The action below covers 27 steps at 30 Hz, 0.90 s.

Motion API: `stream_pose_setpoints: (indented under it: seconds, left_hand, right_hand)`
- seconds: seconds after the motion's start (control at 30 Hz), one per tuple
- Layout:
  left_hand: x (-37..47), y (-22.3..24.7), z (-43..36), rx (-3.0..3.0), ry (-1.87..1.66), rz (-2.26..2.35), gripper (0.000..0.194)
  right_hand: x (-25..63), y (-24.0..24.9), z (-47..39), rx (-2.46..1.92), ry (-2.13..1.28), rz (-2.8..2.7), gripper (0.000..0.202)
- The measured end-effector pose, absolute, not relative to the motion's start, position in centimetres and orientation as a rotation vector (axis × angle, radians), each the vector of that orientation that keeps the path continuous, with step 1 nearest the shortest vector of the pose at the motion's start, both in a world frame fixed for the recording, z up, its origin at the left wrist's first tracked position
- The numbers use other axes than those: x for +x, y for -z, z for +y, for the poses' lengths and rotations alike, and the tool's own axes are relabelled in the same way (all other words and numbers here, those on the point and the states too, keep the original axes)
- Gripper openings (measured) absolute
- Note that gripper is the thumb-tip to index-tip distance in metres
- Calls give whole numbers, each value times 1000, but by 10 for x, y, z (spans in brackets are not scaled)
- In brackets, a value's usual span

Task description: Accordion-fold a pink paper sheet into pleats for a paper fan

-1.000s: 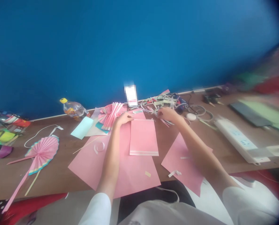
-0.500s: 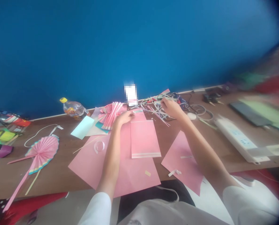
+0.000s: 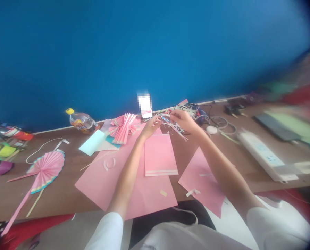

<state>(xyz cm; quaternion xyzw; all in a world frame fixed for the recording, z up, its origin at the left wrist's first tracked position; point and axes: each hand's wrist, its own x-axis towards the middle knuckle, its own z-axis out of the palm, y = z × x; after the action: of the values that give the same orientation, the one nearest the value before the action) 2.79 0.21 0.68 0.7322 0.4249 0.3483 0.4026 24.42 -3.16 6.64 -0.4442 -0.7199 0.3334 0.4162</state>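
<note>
Fiddly stuff toward the back of the desk (image 3: pixel 66 203)

So from my remote seat I've got both hands near each other, fingers bent inward. Between the fingertips sits a small blue-and-white item (image 3: pixel 165 119), too blurry for me to name. I can't tell if the left hand (image 3: pixel 150 128) is pinching it or just beside it, and same deal with the right hand (image 3: pixel 183 119), whose fingers are bunched at the messy pile of paper strips (image 3: pixel 180 132).

Just nearer the camera is the smaller pink sheet (image 3: pixel 161 152), lying flat with white bands along its near edge. It's partly on top of the large pink paper (image 3: pixel 149 194), which my left forearm crosses over. Pleated pink paper (image 3: pixel 125 129) is left of the hands, and a finished-looking round fan (image 3: pixel 47 168) lies well apart, farther left.
</note>
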Motion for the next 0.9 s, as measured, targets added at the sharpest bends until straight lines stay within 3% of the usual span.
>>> stream_pose_setpoints:
  seconds: [0.4,0.5,0.9]
  left_hand:
    - [26,-15,5,1695,-1092,962,35]
    - [34,-11,4,1610,-1142,999,31]
    - [43,-8,-3,1584,-1165,1145,32]
  right_hand:
    - [241,-63,-33,-818,-1201,-1699,37]
    - [237,-63,-34,-835,-1131,-1729,50]
    - [232,-68,-42,-917,-818,-1849,45]
